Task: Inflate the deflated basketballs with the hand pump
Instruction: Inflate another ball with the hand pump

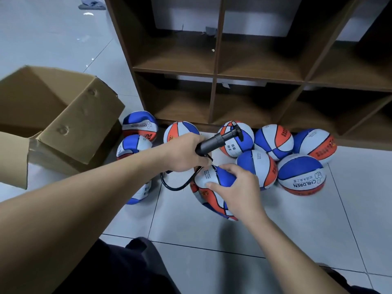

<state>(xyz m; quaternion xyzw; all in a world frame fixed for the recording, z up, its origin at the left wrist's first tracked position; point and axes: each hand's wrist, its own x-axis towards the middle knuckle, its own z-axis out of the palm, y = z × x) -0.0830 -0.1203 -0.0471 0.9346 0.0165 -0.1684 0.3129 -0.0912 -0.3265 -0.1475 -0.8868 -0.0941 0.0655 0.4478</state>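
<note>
Left hand (186,152) wrapping grip round hand pump (218,140), barrel axis pointing up-right; hose (176,185) looping down to deflated basketball (209,179) just below. Right hand (235,187) clasping ball on floor, nearer valve. Other balls (301,174) crowding right; open tile nearer person.

Basketballs (273,142) cluster on the floor (212,230) before the shelf unit (216,71) at twelve o'clock; the cardboard box (53,115) sits at ten o'clock, two balls beside it.
</note>
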